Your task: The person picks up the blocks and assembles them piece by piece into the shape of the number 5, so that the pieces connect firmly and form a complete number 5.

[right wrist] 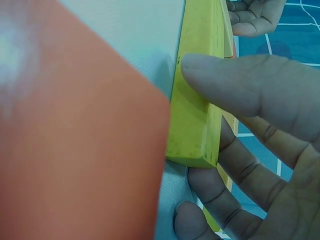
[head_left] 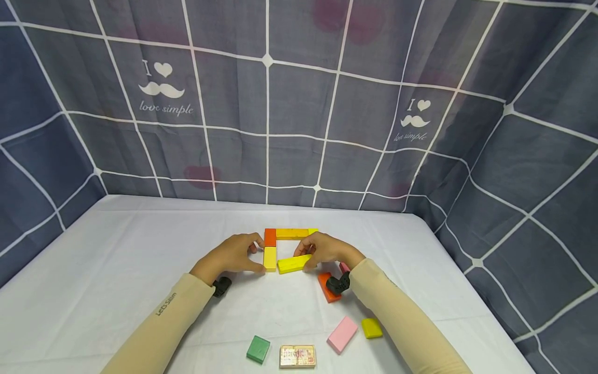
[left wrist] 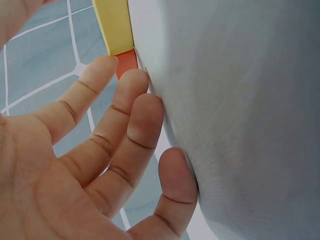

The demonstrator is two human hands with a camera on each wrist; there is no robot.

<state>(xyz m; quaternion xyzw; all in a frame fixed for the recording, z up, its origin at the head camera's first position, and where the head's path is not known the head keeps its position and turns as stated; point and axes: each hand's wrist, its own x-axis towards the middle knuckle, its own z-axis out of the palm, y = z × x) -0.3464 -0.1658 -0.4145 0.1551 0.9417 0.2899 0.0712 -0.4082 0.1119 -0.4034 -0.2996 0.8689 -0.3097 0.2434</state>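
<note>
Both forearms, in beige sleeves, reached forward over the white worktop and turned inward, so that the two hands faced each other. The left hand was half opened and had nothing in its grasp. Its thumb was low, at the outer side of the short yellow block, and its bent fingers were higher, beside the orange block. In the left wrist view the fingers were loosely curved and separated from one another.

The right hand was bent at the knuckles and pinched the long yellow block near its right end, with the thumb on the near side and fingers on the other side. This long block was placed a little obliquely, and its left end was just beside the short yellow block, with a narrow gap between. Behind it, an amber bar extended to the right from the orange block.

Under the right wrist lay a red-orange block. Nearer to the person were a pink block, a small yellow piece, a green block and a printed box-like piece.
</note>
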